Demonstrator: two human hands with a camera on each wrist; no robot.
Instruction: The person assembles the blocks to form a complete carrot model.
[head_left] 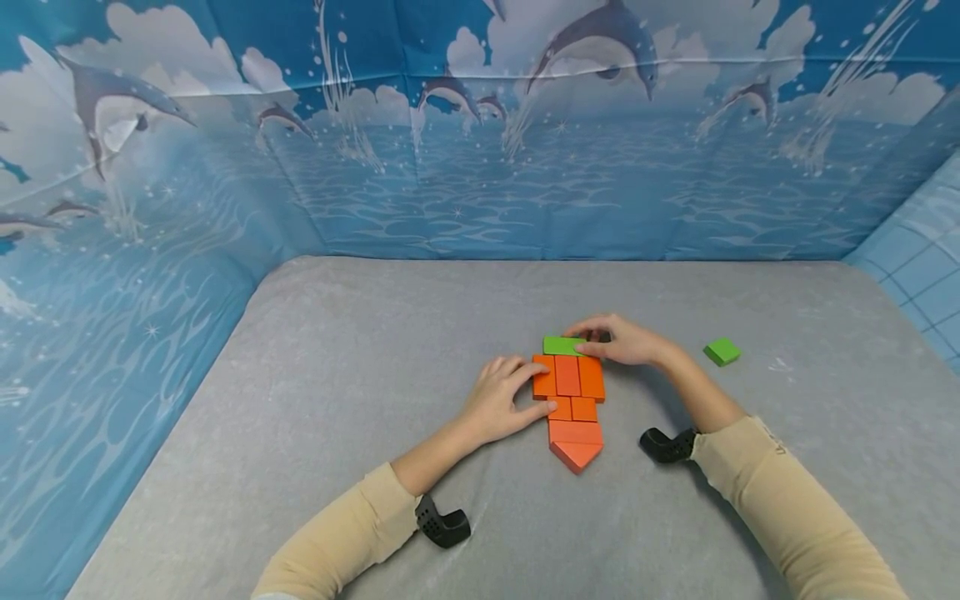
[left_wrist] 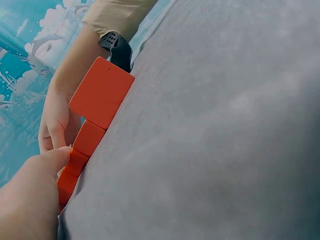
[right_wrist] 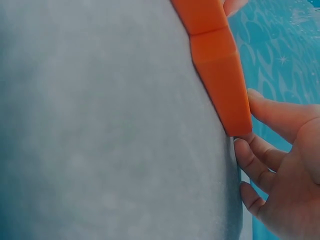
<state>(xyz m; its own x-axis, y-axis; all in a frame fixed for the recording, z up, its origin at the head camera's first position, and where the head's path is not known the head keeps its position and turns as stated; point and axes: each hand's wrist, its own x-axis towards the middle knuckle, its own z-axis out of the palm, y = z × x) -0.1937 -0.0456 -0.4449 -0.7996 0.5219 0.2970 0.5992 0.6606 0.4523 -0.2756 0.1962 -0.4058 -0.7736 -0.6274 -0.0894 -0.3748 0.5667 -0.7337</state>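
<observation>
Orange blocks [head_left: 567, 377] lie together in a column on the grey cloth, with a pointed orange block [head_left: 576, 455] at the near end. A flat green block [head_left: 560, 345] sits against the column's far end. My right hand [head_left: 628, 342] pinches the green block's right part between thumb and fingers; in the right wrist view the orange blocks hide it. My left hand [head_left: 495, 402] rests at the column's left side, index fingertip on an upper orange block and thumb tip at a small orange block [head_left: 559, 408]. Its fingers are loosely spread.
Another green block [head_left: 722, 352] lies apart to the right on the grey-covered table [head_left: 375, 350]. A blue curtain printed with dolphins [head_left: 480, 167] hangs behind and at the left. Black wrist devices [head_left: 442, 523] stick out from both sleeves near the cloth.
</observation>
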